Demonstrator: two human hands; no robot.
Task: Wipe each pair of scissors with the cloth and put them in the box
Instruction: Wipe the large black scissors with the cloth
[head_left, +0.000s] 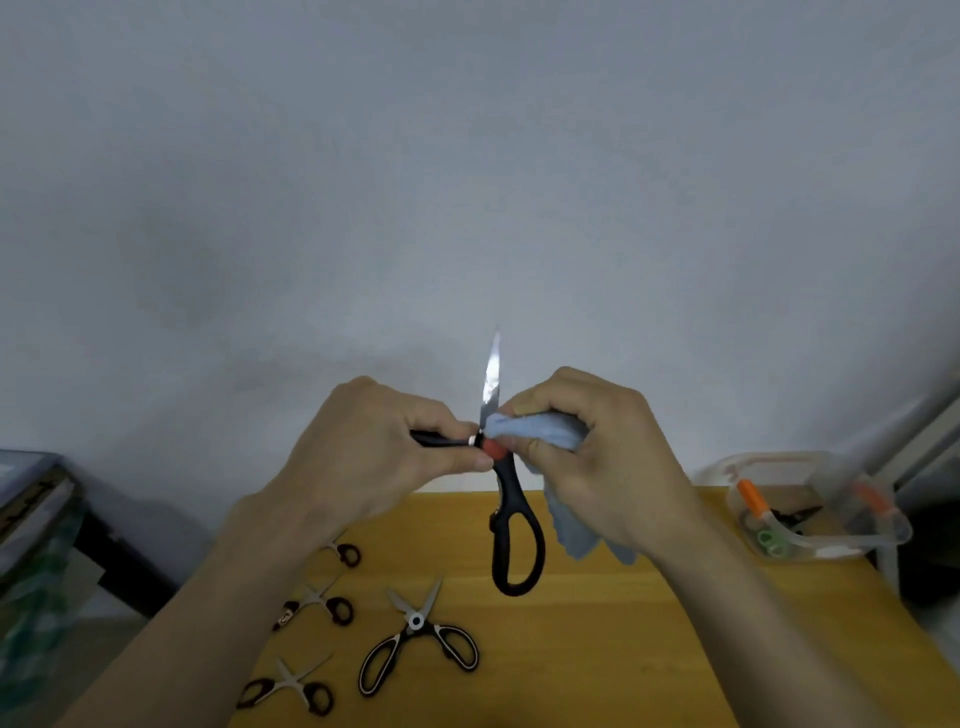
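Note:
I hold a large pair of black-handled scissors (511, 525) up above the wooden table (649, 649), spread open, one blade pointing up. My left hand (374, 457) grips one black handle near the red pivot. My right hand (592, 457) pinches a light blue cloth (540, 431) against the base of the blade; the cloth's loose end hangs below my palm. The clear plastic box (810, 499) stands at the table's far right with small scissors and orange-capped items inside.
On the table's left lie three small dark-handled scissors (322, 605) and, beside them, a medium black-and-white pair (418, 639), opened. Dark furniture and patterned items (36, 551) stand off the table's left edge. A plain grey wall fills the background.

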